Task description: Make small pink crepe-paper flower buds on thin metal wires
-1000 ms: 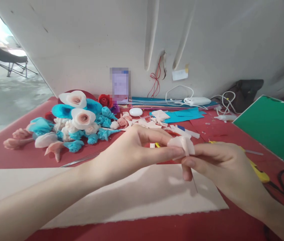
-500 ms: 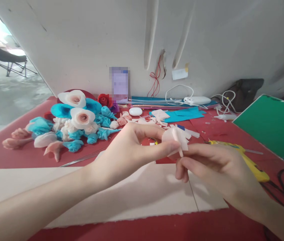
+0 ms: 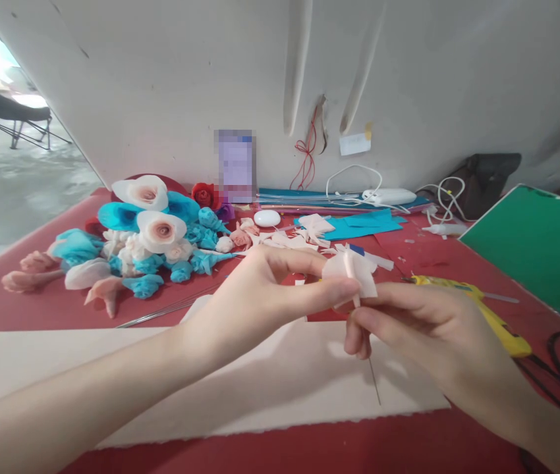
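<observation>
Two hands on one small pc. of work, held up just above the pale sheet [image 3: 260, 395], near its rear edge & right of centre as we look.

L hand [image 3: 265, 283]: pinching the pale pink paper [image 3: 365, 278], thumb laid over its near face, fingers behind, mostly hidden. We think the flat press is there to stop the paper springing away from the core. R hand [image 3: 423, 319]: thumb & fingertips pressed together on the stem just below the paper; prob. gripped low to leave the paper clear & steady the wire [image 3: 375, 382]. Wire's lower end pokes out under the fingers, gripped by nothing; lifting the work prob. gives it room.

Looks: paper thin, matt, slightly curled, squared corner toward R, outline partly lost behind L thumb. Narrow rolled core runs up the middle, tapering to the stem. Wire thin, straight, dark, tilted, foot toward R.

Yellow glue gun [image 3: 502, 329] lies just beyond R hand, presumably kept within reach. Finished-looking flowers [image 3: 163, 230] heaped rear L, likely to save working room; loose wires [image 3: 156, 313] lie btwn. heap & sheet.
</observation>
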{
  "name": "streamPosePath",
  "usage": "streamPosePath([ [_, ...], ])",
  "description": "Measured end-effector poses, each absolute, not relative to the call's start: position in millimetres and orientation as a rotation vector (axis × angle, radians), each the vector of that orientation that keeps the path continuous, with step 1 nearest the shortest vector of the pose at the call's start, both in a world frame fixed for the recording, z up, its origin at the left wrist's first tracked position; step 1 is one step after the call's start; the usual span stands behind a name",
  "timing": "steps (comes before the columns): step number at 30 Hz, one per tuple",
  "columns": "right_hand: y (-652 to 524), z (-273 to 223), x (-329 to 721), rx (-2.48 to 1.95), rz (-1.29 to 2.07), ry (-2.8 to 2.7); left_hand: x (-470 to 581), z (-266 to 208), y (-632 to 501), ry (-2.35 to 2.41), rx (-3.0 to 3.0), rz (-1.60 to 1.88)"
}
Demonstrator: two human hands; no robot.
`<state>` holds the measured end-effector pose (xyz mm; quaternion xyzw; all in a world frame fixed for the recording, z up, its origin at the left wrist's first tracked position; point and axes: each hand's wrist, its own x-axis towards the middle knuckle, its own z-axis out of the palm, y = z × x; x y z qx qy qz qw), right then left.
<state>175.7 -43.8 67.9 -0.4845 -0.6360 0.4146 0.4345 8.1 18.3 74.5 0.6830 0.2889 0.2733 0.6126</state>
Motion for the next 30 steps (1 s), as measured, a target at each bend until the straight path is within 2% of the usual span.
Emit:
streamPosePath([
  [30, -37.5, 69.4, 183.3, -1.273, 1.021, -1.717, 10.4, 76.5, 17.7, 0.682, 1.545, 0.643],
])
